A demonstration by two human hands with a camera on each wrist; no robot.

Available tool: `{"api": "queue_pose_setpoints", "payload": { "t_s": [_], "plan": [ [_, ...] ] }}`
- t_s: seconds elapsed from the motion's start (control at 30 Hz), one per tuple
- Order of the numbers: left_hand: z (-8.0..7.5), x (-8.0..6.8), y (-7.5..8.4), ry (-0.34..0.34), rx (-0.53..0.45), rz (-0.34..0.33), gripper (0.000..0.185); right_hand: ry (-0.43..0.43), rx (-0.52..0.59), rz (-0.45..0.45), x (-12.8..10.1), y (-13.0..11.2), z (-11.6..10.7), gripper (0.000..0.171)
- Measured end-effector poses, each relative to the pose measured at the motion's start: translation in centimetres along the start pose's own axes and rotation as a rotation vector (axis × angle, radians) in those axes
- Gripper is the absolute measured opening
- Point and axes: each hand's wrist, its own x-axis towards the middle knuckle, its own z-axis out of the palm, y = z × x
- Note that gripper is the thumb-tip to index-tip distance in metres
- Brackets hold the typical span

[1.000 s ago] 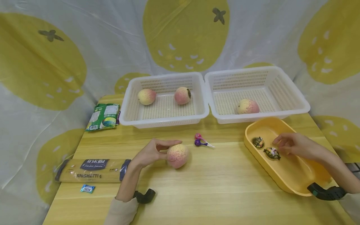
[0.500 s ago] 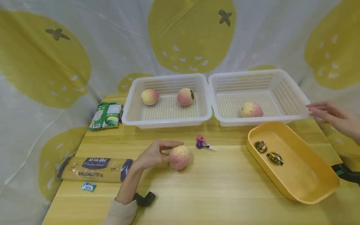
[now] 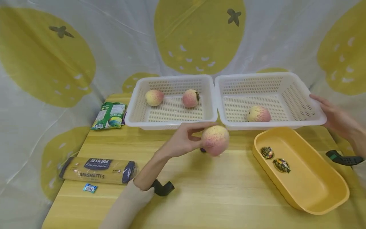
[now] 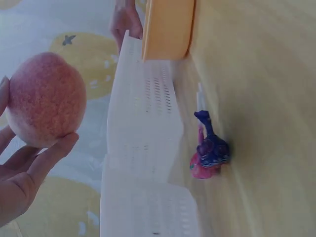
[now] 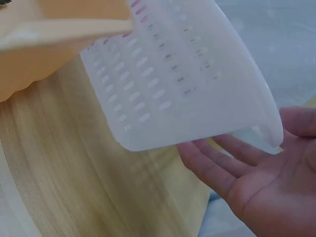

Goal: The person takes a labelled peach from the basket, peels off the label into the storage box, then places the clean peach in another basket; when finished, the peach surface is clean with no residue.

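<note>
Holding the peach up off the table in your left hand, you have it just in front of the two baskets, while your flat, relaxed right hand touches the right basket.

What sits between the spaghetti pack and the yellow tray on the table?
In the head view, the left hand holding the peach lies between the spaghetti pack and the yellow tray.

A staged recording set: a lemon-print sheet hung as backdrop round a wooden tabletop bearing groceries and baskets.
</note>
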Motion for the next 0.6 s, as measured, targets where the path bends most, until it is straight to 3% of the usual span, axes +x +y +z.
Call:
{"api": "queue_pose_setpoints", "payload": {
  "t_s": [0.07,0.23,0.4,0.6],
  "plan": [
    [0.5,2.4,0.5,0.056,0.048,0.046,0.053,-0.009,0.11,-0.018,-0.2,0.3,-0.3,0.057],
    [1.7,8.4,0.5,0.181,0.24,0.099,0.053,0.059,0.144,-0.022,-0.8,0.6,-0.2,0.057],
    [3.4,12.9,-0.9,0.175,0.309,0.069,0.047,0.055,0.15,-0.017,-1.0,0.7,0.0,0.058],
    [5.3,15.5,-2.7,0.145,0.428,-0.016,0.042,0.013,0.16,-0.028,-0.8,0.5,0.0,0.059]
  ]
}}
